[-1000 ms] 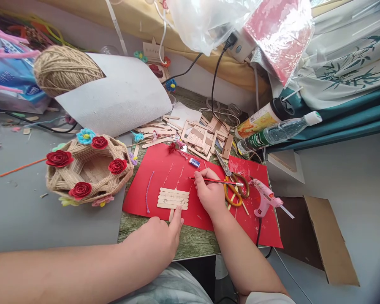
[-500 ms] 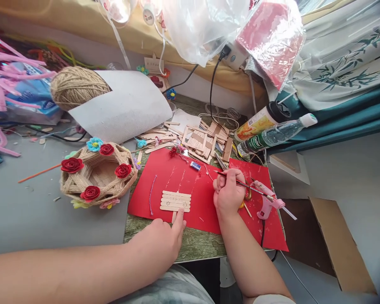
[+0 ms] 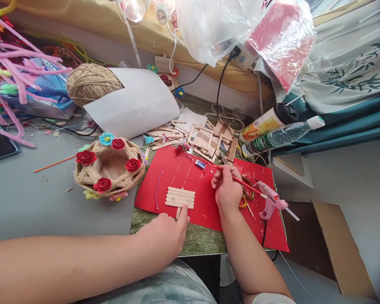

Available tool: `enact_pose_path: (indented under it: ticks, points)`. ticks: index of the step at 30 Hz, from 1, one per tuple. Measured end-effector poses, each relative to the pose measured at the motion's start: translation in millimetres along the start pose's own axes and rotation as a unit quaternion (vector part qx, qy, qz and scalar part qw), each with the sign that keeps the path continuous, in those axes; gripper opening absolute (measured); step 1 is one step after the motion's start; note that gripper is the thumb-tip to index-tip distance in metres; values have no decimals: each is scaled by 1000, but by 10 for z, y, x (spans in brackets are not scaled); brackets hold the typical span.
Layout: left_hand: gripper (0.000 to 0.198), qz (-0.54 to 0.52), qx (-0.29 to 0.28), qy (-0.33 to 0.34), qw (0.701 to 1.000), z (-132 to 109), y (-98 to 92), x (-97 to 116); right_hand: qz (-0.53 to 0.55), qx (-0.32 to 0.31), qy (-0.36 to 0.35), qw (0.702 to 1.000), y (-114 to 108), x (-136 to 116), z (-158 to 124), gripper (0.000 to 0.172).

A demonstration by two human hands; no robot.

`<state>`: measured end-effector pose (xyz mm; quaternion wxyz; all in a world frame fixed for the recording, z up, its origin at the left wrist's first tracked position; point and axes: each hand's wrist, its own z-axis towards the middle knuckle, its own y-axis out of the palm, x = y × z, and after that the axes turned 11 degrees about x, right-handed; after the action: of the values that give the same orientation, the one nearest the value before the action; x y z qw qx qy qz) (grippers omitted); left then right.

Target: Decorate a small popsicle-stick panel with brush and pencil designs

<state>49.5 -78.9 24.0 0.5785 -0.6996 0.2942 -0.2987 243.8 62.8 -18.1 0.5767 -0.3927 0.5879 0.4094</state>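
Note:
A small sign of craft sticks (image 3: 174, 196), with faint lettering and star-like marks drawn on it, lies on a red sheet (image 3: 152, 169). The index finger of my left hand (image 3: 164, 234) stretches out and rests on the sign's lower right corner; the other fingers are curled under and partly hidden. A single stick extends below the sign towards that hand. In my right hand (image 3: 228, 192), closed in a fist, is a red pencil (image 3: 250, 186), its point to the upper left. Near this hand lie a blue-and-white eraser (image 3: 200, 164) and scissors (image 3: 243, 203), partly covered.
A twine basket with red paper roses (image 3: 110, 169) stands at left. Loose craft sticks (image 3: 205, 139) pile up behind the red sheet. A pink glue gun (image 3: 269, 202), a plastic bottle (image 3: 281, 134) and a cup (image 3: 262, 122) are at right. Behind sits a twine ball (image 3: 93, 84).
The view has shifted, so the scene sits a little further right. The pencil has turned in my right hand, now showing a red side. My left finger stays on the sign.

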Motion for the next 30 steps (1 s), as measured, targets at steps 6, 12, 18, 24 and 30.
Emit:
enact_pose_path:
  ticks: [6,12,18,24,30]
  points:
    - [58,-11,0,1,1000,3,-8,-6,-70,-89,30,993,-20,31,-101,35]
    - [66,-7,25,-11,1000,-24,70,25,-61,-78,6,995,-1,6,-67,34]
    - [60,-16,11,-8,1000,5,32,14,-74,-71,-28,994,2,-70,-89,30]
    - [55,-19,-26,8,999,26,-74,-24,-105,-137,46,984,-38,-64,-168,35]
    - [58,-15,-16,5,1000,27,-22,-10,-191,-204,67,958,-38,-76,-236,35]
